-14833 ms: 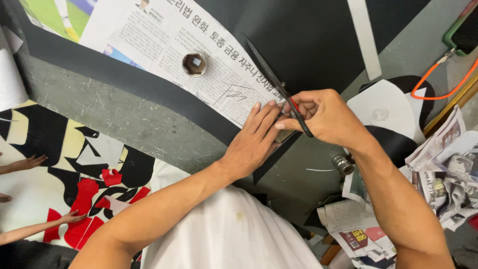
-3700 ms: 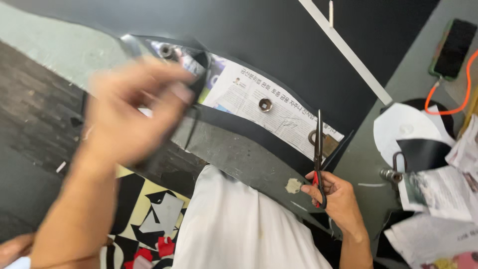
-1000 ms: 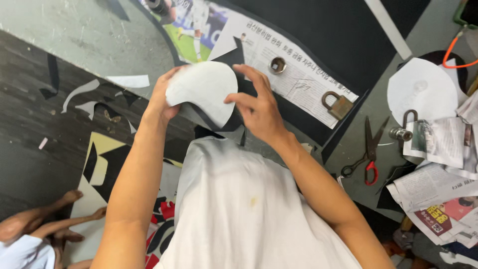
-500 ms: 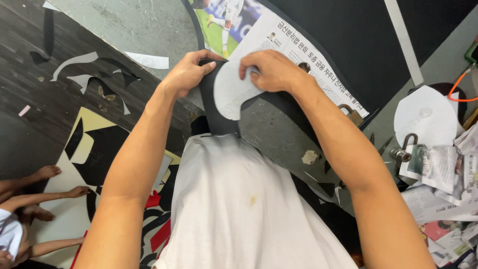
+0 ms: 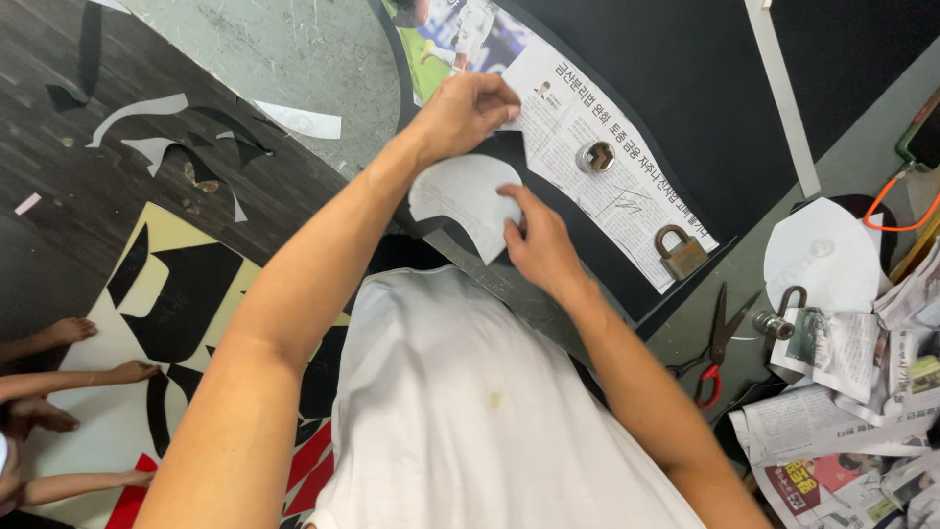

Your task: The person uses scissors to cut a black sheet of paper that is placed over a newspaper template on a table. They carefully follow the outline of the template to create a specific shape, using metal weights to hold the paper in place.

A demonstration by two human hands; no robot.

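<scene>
A person's right hand (image 5: 534,245) presses its fingertips flat onto the edge of a white curved paper cutout (image 5: 460,196), holding nothing in a closed grasp, while the left hand (image 5: 465,108) pinches the upper edge of the black sheet (image 5: 627,59) just above that cutout, fingers bunched on the dark material where it meets a strip of newspaper (image 5: 587,147). The cutout lies on the black sheet at the near edge of a scuffed grey worktable (image 5: 294,49), directly in front of the person's white shirt (image 5: 470,411). On the newspaper strip beyond the hands sit a round metal socket (image 5: 594,156) and, further right, a rusty padlock (image 5: 680,254), both well apart from the fingers. To the right, red-handled scissors (image 5: 713,343) lie on the grey surface with their blades parted, near a second padlock (image 5: 778,315) resting beside a large white paper disc (image 5: 821,253). Crumpled newspapers (image 5: 852,392) are heaped at the right edge, and an orange cable (image 5: 896,211) curves above them. At lower left, a black, cream and red collage (image 5: 166,323) lies spread on the floor, with another person's hands (image 5: 127,372) resting along its left side. Paper scraps (image 5: 166,127) are scattered on the dark wooden floor above it.
</scene>
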